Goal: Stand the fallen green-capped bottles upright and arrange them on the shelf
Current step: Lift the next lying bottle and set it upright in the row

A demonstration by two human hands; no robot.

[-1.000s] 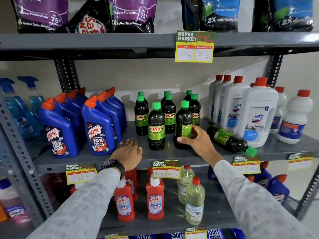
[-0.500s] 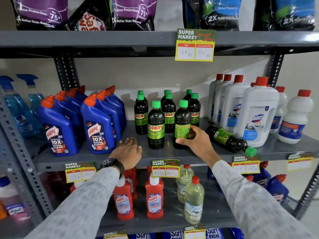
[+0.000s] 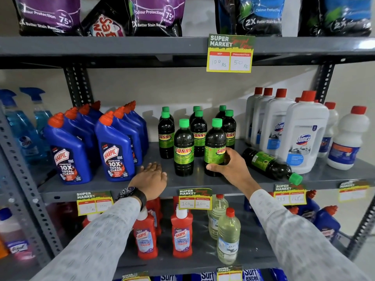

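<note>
On the middle shelf (image 3: 203,182), the front-right upright bottle (image 3: 215,147) serves as landmark. Far to its left, blue Harpic bottles (image 3: 113,147) stand in two rows. Nearer on the left, the left hand (image 3: 151,177) lies flat, palm down on the shelf surface, fingers extended, gripping nothing; a black watch (image 3: 133,193) sits on the wrist. Immediately left of the landmark stands another upright bottle (image 3: 183,148), green cap up. Behind the landmark, six more green-capped bottles (image 3: 199,134) stand in rows. The right hand (image 3: 229,165) wraps around the landmark's lower body, thumb across the front near the base. Right of the landmark, one fallen bottle (image 3: 269,165) lies on its side, cap toward the shelf edge, just beside the white Domex jugs (image 3: 304,134).
</note>
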